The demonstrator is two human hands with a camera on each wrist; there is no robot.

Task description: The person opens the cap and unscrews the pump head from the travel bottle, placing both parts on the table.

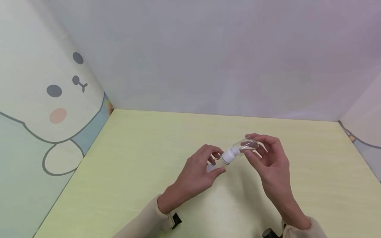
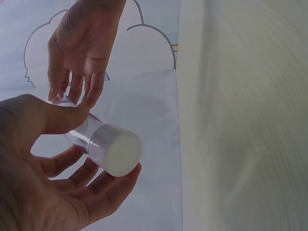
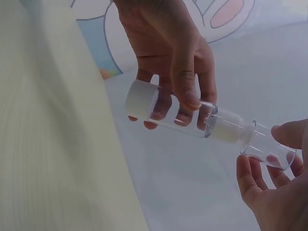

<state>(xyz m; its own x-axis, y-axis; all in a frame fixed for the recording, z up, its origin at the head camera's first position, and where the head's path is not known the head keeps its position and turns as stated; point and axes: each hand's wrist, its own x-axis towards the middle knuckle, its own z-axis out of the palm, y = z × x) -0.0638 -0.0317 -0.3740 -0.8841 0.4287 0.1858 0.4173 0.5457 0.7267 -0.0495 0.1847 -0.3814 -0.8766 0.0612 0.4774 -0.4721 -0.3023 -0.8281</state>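
Note:
My left hand (image 1: 194, 170) grips a slim clear bottle (image 3: 166, 108) by its body, thumb on one side and fingers round the other. The bottle has a white base (image 2: 123, 152) and a white pump top (image 3: 227, 126), and it tilts up toward the right. In my right hand (image 1: 275, 167) a clear cap (image 3: 263, 143) is pinched between thumb and fingertips. The cap's open rim overlaps the narrow tip of the pump top, in line with the bottle. Both hands are held above the table.
A pale yellow table (image 1: 134, 142) lies beneath the hands. Behind it rises a plain grey-white wall (image 1: 208, 59), with a cartoon-printed panel (image 1: 32, 99) on the left and another printed panel (image 1: 366, 115) on the right.

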